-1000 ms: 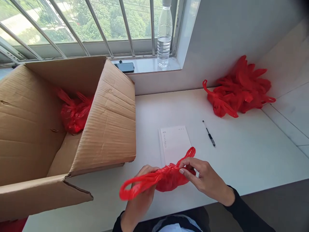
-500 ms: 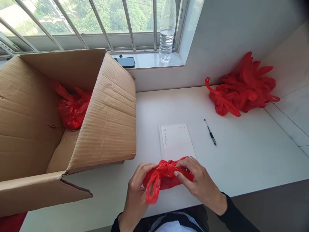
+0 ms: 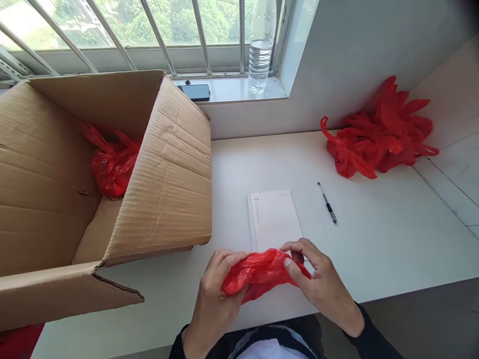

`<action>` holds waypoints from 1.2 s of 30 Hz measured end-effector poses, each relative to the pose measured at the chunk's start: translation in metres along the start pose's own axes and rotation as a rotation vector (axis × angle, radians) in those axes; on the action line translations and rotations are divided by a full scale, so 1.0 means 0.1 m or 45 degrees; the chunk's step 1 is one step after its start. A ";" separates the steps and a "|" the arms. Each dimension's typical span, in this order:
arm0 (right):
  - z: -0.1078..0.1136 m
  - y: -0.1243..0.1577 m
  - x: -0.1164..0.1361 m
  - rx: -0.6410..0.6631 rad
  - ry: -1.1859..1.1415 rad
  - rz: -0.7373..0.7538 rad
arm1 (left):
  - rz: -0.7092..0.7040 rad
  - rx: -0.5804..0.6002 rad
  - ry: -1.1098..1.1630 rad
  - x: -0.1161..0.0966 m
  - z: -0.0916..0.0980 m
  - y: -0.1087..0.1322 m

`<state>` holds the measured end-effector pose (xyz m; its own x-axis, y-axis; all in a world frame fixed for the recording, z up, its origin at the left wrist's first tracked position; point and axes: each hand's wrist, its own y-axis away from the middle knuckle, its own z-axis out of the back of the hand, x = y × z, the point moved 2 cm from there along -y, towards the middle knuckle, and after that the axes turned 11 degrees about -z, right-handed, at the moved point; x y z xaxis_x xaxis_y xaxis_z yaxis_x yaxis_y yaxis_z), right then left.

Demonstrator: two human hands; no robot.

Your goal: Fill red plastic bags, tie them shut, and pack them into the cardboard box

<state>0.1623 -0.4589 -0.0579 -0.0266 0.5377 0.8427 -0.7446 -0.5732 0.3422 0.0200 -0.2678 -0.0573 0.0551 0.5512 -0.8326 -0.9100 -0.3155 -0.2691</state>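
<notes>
Close to the table's front edge, a crumpled red plastic bag [image 3: 262,271] is stretched between my two hands. My left hand [image 3: 220,289] grips its left end, thumb and fingers closed around the gathered plastic. At the bag's right end, my right hand [image 3: 318,279] pinches the film between thumb and fingers. Whether anything lies inside the bag cannot be seen. Just beyond it lies a white sheet of paper [image 3: 275,217] with small writing, its near edge covered by the bag. A black and clear pen [image 3: 327,203] rests right of the paper.
A large open cardboard box [image 3: 168,184] takes up the left side, with a tied red bag [image 3: 114,167] inside. Several red plastic bags [image 3: 377,134] are heaped in the back right corner. A water bottle [image 3: 261,55] and a phone [image 3: 195,92] stand on the windowsill.
The knot and hanging loop that showed on top of the bag are no longer visible; its top is now loosely gathered. My right hand has shifted slightly to the right.
</notes>
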 end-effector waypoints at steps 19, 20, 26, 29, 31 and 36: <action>0.22 0.01 -0.05 -0.047 -0.230 -0.219 | 0.324 -0.193 0.044 0.04 0.24 0.02; 0.24 0.01 -0.07 -0.070 -0.243 -0.243 | 0.370 -0.213 0.069 0.05 0.26 0.02; 0.07 -0.01 0.10 0.165 -0.060 -0.078 | 0.198 -0.127 0.115 -0.02 0.20 -0.04; 0.01 0.00 0.20 0.187 -0.027 -0.045 | 0.202 -0.127 0.058 -0.03 0.20 -0.02; 0.04 0.00 0.18 0.113 -0.093 -0.070 | 0.328 -0.140 0.017 0.01 0.22 0.01; 0.14 -0.02 -0.04 -0.065 -0.360 -0.162 | 0.480 -0.263 0.086 0.05 0.25 0.03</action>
<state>0.1738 -0.4688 -0.0563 0.2499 0.4056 0.8792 -0.7630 -0.4766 0.4368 0.0074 -0.2468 -0.0499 -0.2328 0.3183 -0.9190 -0.7707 -0.6367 -0.0252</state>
